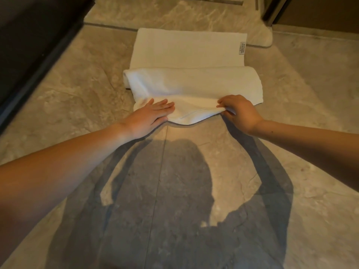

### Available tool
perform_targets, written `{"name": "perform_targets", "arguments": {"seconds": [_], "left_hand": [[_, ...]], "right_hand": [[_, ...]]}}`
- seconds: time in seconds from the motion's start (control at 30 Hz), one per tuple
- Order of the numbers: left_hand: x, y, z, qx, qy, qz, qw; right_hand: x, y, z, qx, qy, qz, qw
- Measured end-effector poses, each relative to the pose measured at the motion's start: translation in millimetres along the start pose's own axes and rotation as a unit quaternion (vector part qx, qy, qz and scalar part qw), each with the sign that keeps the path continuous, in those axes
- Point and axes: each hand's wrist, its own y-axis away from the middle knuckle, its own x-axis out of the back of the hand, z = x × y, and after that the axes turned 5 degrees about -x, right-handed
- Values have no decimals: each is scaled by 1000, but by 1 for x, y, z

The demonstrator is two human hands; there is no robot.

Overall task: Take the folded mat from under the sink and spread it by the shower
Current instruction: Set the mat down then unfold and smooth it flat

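Note:
A white mat [186,55] lies on the marble floor, partly unfolded. Its far half is flat, with a small label at the right corner. Its near half is still doubled over in a thick fold. My left hand [149,117] rests on the mat's near left edge, with the fingers laid flat over the cloth and the thumb spread out. My right hand [239,113] pinches the near edge at the right between thumb and fingers and lifts it slightly.
A raised stone threshold [174,18] runs across just beyond the mat. A dark wall or panel [35,45] stands at the left. A dark door frame [272,10] is at the back right. Bare floor tiles [174,191] stretch toward me.

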Motion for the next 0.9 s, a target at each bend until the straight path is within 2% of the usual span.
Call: {"name": "perform_targets", "arguments": {"seconds": [0.1,0.23,0.47,0.77,0.9], "left_hand": [[1,1,1,-2,-2,5,1000],[-4,8,-3,-16,-42,-31,998],[-20,12,8,18,43,67,997],[-19,16,7,17,73,83,994],[-19,17,7,19,67,79,994]], "right_hand": [[6,-4,-5,-19,-11,-6,1000],[11,4,-6,-30,-37,-3,999],[15,11,-3,-22,-10,-41,999],[6,21,-2,-3,-16,-26,1000],[1,22,-2,-33,-50,-10,998]]}}
